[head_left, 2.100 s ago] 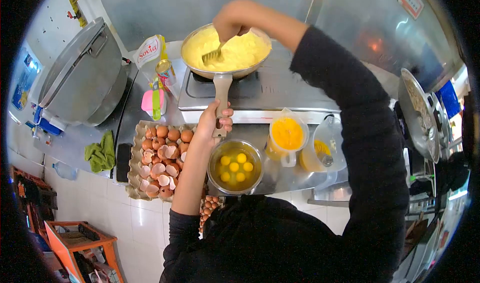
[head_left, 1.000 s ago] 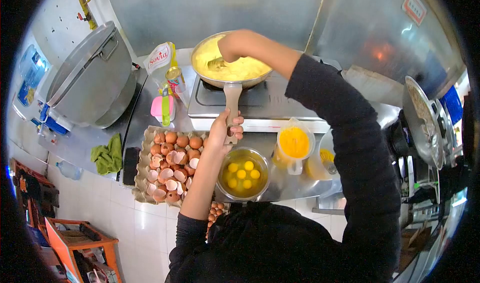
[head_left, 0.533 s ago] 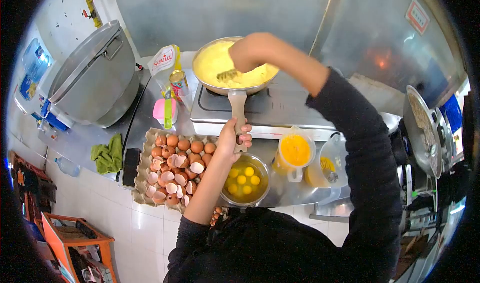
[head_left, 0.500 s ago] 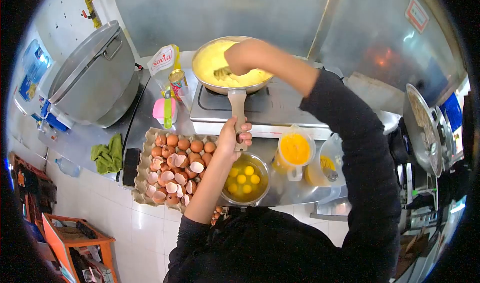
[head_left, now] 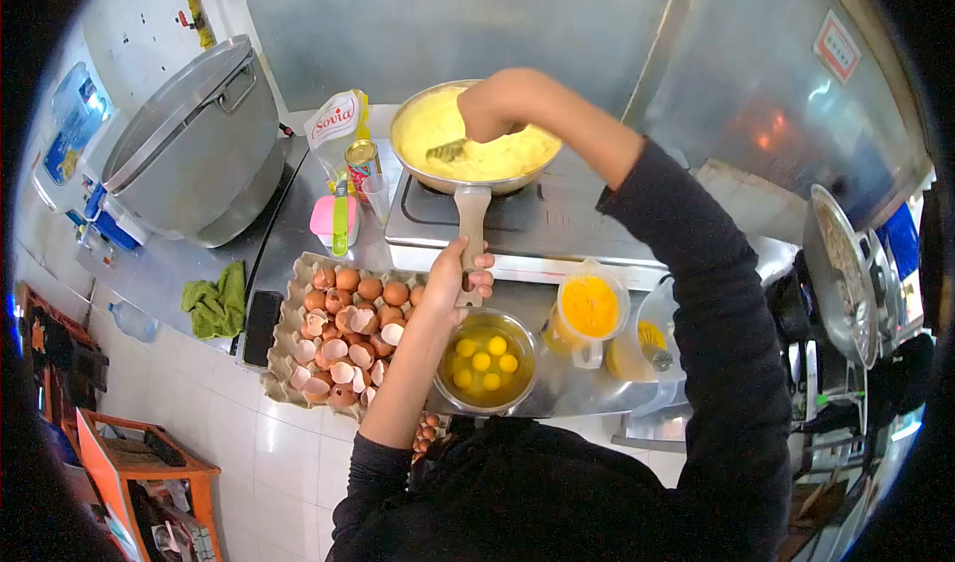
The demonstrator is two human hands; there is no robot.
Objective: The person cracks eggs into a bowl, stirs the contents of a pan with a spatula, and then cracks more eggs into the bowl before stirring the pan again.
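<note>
A frying pan (head_left: 418, 169) full of pale yellow scrambled egg sits on a single-burner stove (head_left: 517, 229). My left hand (head_left: 453, 279) grips the end of the pan's beige handle. My right hand (head_left: 497, 109) is over the pan, holding a fork (head_left: 448, 150) whose tines rest in the egg. Just below the handle stands a steel bowl (head_left: 484, 400) with several raw yolks. An egg tray (head_left: 288, 343) to its left holds whole brown eggs and empty shells.
A jug of beaten egg (head_left: 587, 308) and a second measuring jug (head_left: 647, 338) stand right of the bowl. A big lidded pot (head_left: 189, 149), an oil pouch (head_left: 335, 124), a can (head_left: 361, 159), a pink container (head_left: 333, 219) and a green cloth (head_left: 214, 298) are at left. Another pan (head_left: 841, 264) is far right.
My right hand keeps working the fork through the egg, shifting slightly right across the pan. My left hand stays on the handle. The view has drifted a little.
</note>
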